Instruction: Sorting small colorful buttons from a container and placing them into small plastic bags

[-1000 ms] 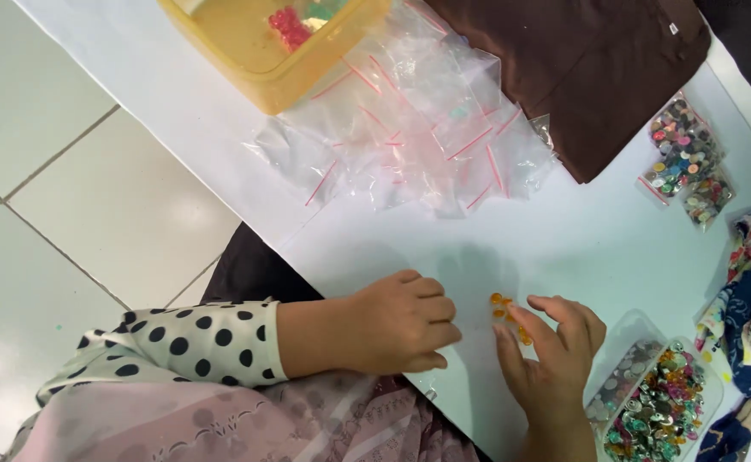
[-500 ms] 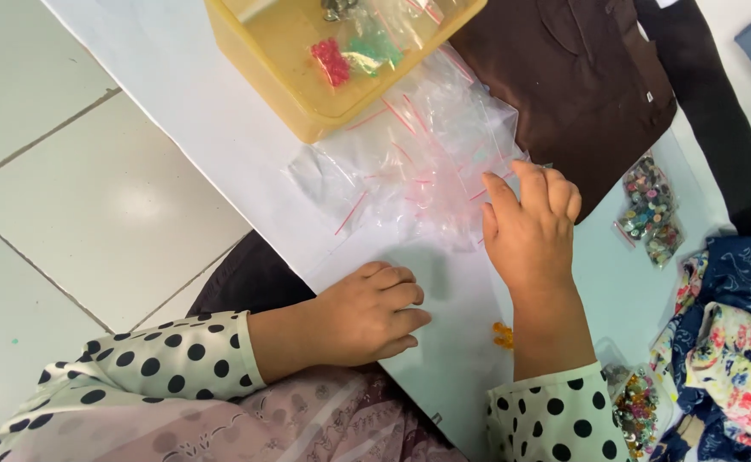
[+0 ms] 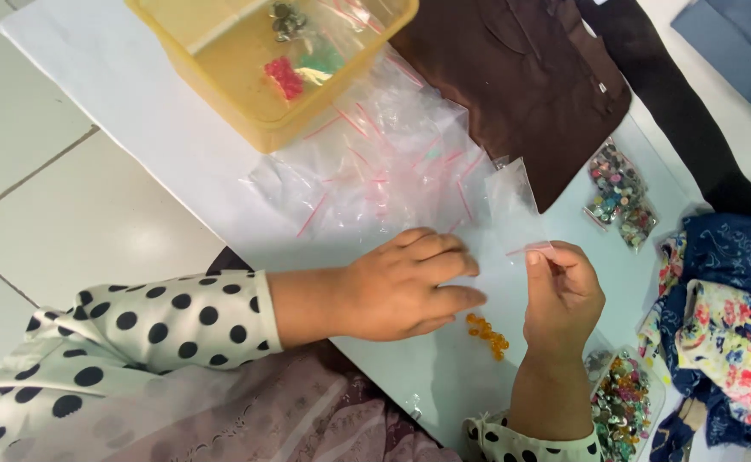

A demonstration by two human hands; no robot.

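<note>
Head view: right hand [image 3: 563, 295] pinched on the red-striped top of a small clear bag [image 3: 512, 205], held just above the table [image 3: 136, 111]. Left hand [image 3: 405, 287] flat, fingers loose, holding nothing, beside orange beads [image 3: 488, 334]. Behind, a bag pile [image 3: 384, 167], then a yellow tub [image 3: 247, 85]. Further right, brown cloth [image 3: 529, 85], bead packets [image 3: 619, 192], floral fabric [image 3: 726, 334].

Cream sleeves [image 3: 136, 321] with black polka dots cover both arms to the wrists.
</note>
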